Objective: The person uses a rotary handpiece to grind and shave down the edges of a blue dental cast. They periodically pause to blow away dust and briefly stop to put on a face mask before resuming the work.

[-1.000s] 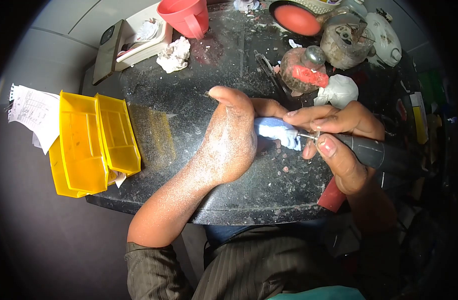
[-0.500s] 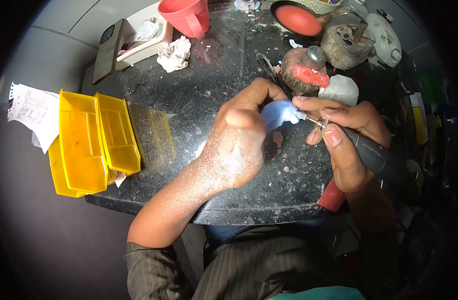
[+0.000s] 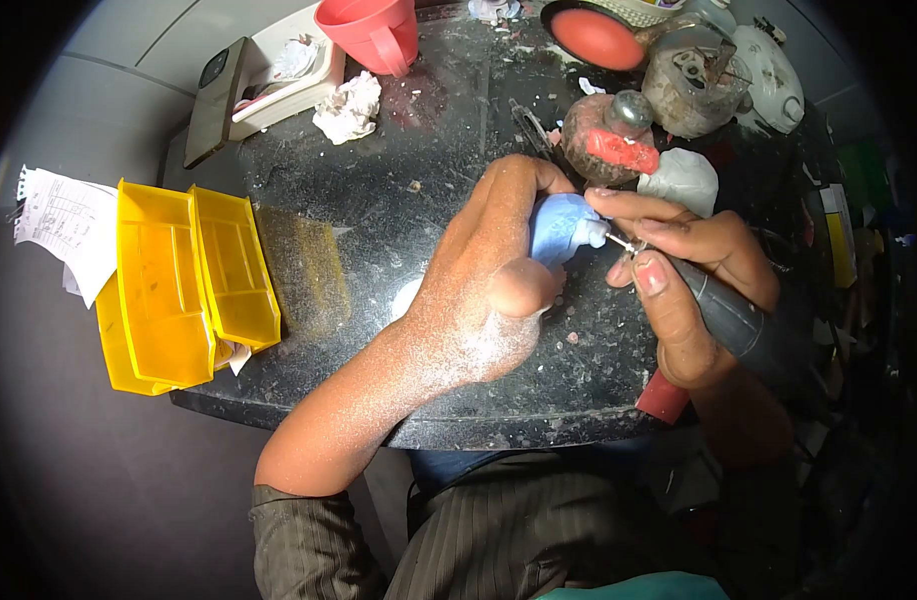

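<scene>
My left hand (image 3: 494,255) is wrapped round a blue cast-like piece (image 3: 557,225) with pale, lumpy bits at its right end. Fine white dust coats that hand and wrist. In my right hand (image 3: 679,318) is a dark rotary handpiece (image 3: 727,318), gripped like a pen between thumb and fingers. Its thin metal bur (image 3: 619,241) points left and meets, or nearly meets, the pale end of the blue piece. Contact cannot be made out for certain. Fingertips of my right hand lie close beside the piece. Much of the blue piece is hidden by my left hand.
Yellow bins (image 3: 169,290) with papers (image 3: 69,225) stand at left. Behind are a phone (image 3: 217,100), white tray (image 3: 329,75), crumpled tissue (image 3: 349,108) and red mug (image 3: 374,35). A stained round bottle (image 3: 589,140) and white lump (image 3: 684,180) sit beyond my right hand.
My left hand has turned, its thumb shifting down and right, and more of the blue piece shows. The handpiece has tilted and moved slightly left, with more of its body visible.
</scene>
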Demonstrator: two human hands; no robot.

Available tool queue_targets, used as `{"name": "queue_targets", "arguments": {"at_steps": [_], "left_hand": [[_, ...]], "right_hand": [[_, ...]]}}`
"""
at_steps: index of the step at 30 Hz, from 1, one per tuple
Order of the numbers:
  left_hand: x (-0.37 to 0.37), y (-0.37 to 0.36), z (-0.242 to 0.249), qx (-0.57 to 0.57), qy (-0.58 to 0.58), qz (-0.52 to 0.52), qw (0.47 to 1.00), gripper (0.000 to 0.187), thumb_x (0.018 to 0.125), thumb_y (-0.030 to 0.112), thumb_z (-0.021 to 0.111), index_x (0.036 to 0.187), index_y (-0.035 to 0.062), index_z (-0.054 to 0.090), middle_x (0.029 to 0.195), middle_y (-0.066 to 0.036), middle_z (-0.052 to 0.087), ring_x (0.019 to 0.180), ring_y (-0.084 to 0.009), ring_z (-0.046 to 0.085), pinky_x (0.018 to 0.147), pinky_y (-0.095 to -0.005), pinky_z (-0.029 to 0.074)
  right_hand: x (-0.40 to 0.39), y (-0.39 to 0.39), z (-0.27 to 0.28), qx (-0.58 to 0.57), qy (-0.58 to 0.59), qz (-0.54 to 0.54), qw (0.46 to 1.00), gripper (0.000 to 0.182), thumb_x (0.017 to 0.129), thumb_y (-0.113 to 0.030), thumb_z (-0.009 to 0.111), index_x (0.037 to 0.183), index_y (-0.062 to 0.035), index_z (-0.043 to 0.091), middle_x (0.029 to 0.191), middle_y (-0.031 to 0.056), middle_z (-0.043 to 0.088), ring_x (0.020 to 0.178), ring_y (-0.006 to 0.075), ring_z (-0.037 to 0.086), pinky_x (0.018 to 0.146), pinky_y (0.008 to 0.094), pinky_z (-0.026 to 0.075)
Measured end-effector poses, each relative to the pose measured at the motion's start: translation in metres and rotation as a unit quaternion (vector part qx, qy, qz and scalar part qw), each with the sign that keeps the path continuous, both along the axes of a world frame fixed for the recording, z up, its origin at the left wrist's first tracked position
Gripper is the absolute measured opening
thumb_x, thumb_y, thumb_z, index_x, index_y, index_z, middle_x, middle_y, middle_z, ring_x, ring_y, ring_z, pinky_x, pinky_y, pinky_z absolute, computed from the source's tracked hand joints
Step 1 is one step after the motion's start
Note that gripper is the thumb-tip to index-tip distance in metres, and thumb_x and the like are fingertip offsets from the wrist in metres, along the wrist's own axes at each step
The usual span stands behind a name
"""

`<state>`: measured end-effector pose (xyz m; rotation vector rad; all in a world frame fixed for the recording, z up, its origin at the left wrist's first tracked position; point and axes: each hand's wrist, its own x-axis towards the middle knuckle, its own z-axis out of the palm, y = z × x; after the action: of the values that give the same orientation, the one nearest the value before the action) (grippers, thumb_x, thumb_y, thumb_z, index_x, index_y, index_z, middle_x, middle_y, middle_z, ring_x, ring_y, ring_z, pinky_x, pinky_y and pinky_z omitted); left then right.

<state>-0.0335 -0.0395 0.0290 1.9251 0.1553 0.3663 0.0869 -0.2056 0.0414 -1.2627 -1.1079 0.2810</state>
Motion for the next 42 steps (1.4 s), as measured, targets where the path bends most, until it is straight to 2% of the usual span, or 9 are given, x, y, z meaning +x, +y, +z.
{"name": "queue_targets", "arguments": {"at_steps": [12, 14, 15, 17, 21, 23, 27, 34, 42], "left_hand": [[0.001, 0.000, -0.003, 0.077, -0.024, 0.009, 0.997, 0.043, 0.081, 0.013, 0.063, 0.119, -0.0008, 0.047, 0.108, -0.023, 0.054, 0.097, -0.0411, 0.062, 0.080, -0.0433, 0.053], [0.000, 0.002, -0.005, 0.078, 0.000, 0.015, 0.997, 0.059, 0.088, 0.044, 0.062, 0.122, -0.0025, 0.050, 0.110, -0.017, 0.063, 0.101, -0.0245, 0.065, 0.091, -0.0363, 0.052], [0.000, 0.001, -0.005, 0.078, 0.000, 0.015, 0.997, 0.059, 0.088, 0.044, 0.062, 0.122, -0.0025, 0.050, 0.110, -0.017, 0.063, 0.101, -0.0245, 0.065, 0.091, -0.0363, 0.052], [0.001, 0.000, -0.004, 0.042, 0.022, 0.024, 0.999, 0.081, 0.091, 0.072, 0.052, 0.124, -0.0021, 0.049, 0.112, -0.017, 0.062, 0.099, -0.0229, 0.065, 0.088, -0.0357, 0.053], [0.003, -0.003, -0.007, -0.032, -0.010, 0.020, 0.999, 0.047, 0.104, 0.042, 0.043, 0.115, -0.0029, 0.054, 0.099, -0.018, 0.059, 0.090, -0.0340, 0.065, 0.078, -0.0400, 0.053], [0.006, 0.001, 0.012, -0.136, 0.120, 0.026, 0.983, 0.117, 0.079, 0.095, 0.006, 0.109, -0.0038, 0.063, 0.090, -0.012, 0.067, 0.076, -0.0129, 0.062, 0.063, -0.0257, 0.048], [0.014, 0.002, 0.001, -0.257, 0.121, 0.005, 0.959, 0.114, 0.090, 0.084, 0.000, 0.095, -0.0056, 0.070, 0.079, -0.013, 0.068, 0.058, -0.0160, 0.059, 0.052, -0.0242, 0.042], [0.016, 0.005, 0.000, -0.429, 0.078, -0.031, 0.900, 0.111, 0.088, 0.085, 0.008, 0.098, -0.0062, 0.070, 0.084, -0.019, 0.069, 0.063, -0.0231, 0.067, 0.053, -0.0278, 0.048], [0.017, 0.007, -0.004, -0.427, 0.049, -0.030, 0.902, 0.108, 0.089, 0.085, 0.012, 0.102, -0.0047, 0.071, 0.089, -0.020, 0.071, 0.067, -0.0248, 0.068, 0.058, -0.0285, 0.050]], "right_hand": [[-0.001, 0.000, -0.001, -0.002, 0.010, -0.004, 1.000, 0.018, 0.089, 0.006, 0.065, 0.106, 0.0064, 0.057, 0.116, 0.0302, 0.069, 0.077, 0.0119, 0.067, 0.071, 0.0270, 0.057], [0.001, -0.001, 0.000, -0.013, 0.000, 0.004, 1.000, 0.019, 0.089, 0.007, 0.065, 0.106, 0.0066, 0.056, 0.116, 0.0302, 0.069, 0.077, 0.0124, 0.067, 0.071, 0.0274, 0.057], [0.001, -0.001, 0.001, -0.013, 0.000, 0.004, 1.000, 0.019, 0.089, 0.007, 0.065, 0.106, 0.0066, 0.056, 0.116, 0.0302, 0.069, 0.077, 0.0124, 0.067, 0.071, 0.0274, 0.057], [0.001, -0.002, 0.002, -0.022, 0.006, 0.016, 1.000, 0.018, 0.090, 0.007, 0.064, 0.106, 0.0066, 0.056, 0.116, 0.0301, 0.069, 0.082, 0.0145, 0.068, 0.074, 0.0273, 0.057], [0.007, -0.006, 0.002, -0.025, 0.009, 0.003, 1.000, 0.015, 0.095, -0.001, 0.050, 0.108, 0.0063, 0.051, 0.119, 0.0404, 0.062, 0.087, 0.0232, 0.067, 0.079, 0.0325, 0.055], [0.016, -0.005, 0.000, 0.019, 0.006, -0.019, 1.000, 0.011, 0.096, 0.001, 0.054, 0.105, 0.0068, 0.056, 0.095, 0.0249, 0.072, 0.089, 0.0249, 0.071, 0.091, 0.0395, 0.056], [0.010, 0.000, 0.005, 0.033, 0.089, -0.057, 0.994, 0.010, 0.097, -0.001, 0.053, 0.102, 0.0062, 0.056, 0.085, 0.0217, 0.070, 0.087, 0.0268, 0.072, 0.094, 0.0435, 0.056], [0.013, -0.002, 0.005, 0.041, 0.084, -0.036, 0.995, 0.010, 0.096, -0.002, 0.053, 0.100, 0.0063, 0.057, 0.087, 0.0232, 0.070, 0.085, 0.0250, 0.072, 0.090, 0.0417, 0.058], [0.010, -0.003, 0.006, 0.013, 0.078, -0.068, 0.995, 0.012, 0.096, -0.003, 0.054, 0.101, 0.0074, 0.059, 0.085, 0.0196, 0.070, 0.079, 0.0197, 0.070, 0.088, 0.0377, 0.057]]}}
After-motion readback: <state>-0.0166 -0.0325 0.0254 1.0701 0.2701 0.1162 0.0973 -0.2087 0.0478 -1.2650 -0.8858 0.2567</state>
